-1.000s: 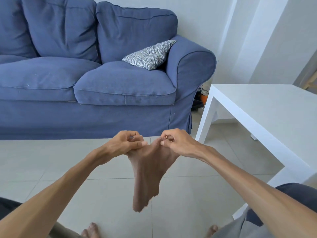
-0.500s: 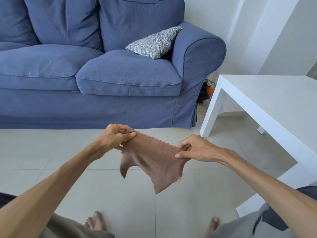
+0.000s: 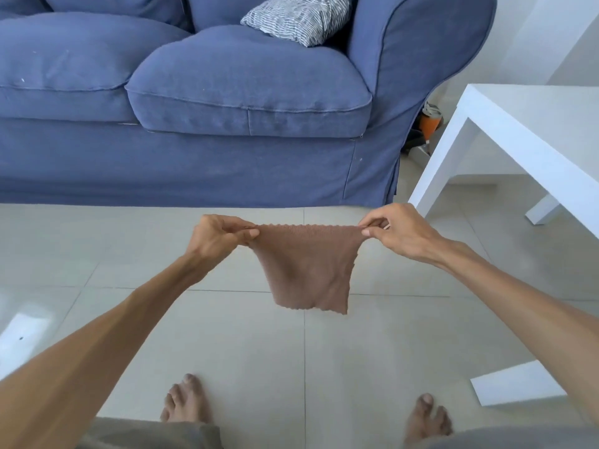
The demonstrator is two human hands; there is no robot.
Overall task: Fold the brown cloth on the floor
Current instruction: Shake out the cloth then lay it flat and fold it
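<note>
Two hands hold the brown cloth (image 3: 308, 270) up in the air above the tiled floor (image 3: 389, 335), one at each top corner. The left hand (image 3: 220, 236) pinches the left corner between thumb and fingers, its other fingers curled in. The right hand (image 3: 397, 231) pinches the right corner the same way, thumb toward the camera and fingertips behind the fabric. Between the hands the top edge is stretched nearly straight and level, and its small scalloped trim shows along the line. Below that edge the cloth hangs free, narrowing a little toward the bottom, with soft wrinkles near the lower right. Its bottom edge is also scalloped and hangs clear of the floor, touching nothing.

Both forearms reach in from the bottom corners of the view, bare to the hands. Two bare feet (image 3: 186, 400) stand on the tiles below the cloth, set well apart, with the edges of grey-brown shorts (image 3: 155, 432) just above them in the frame.

Beyond the cloth stands a blue sofa (image 3: 227, 92), its skirt meeting the floor. A striped grey and white cushion (image 3: 298, 17) leans in the corner by the sofa's arm. To the right is a white table (image 3: 534, 124), with one leg near the right hand. Some small things, one of them orange (image 3: 429, 123), lie in the gap between sofa and table, too dim to make out.
</note>
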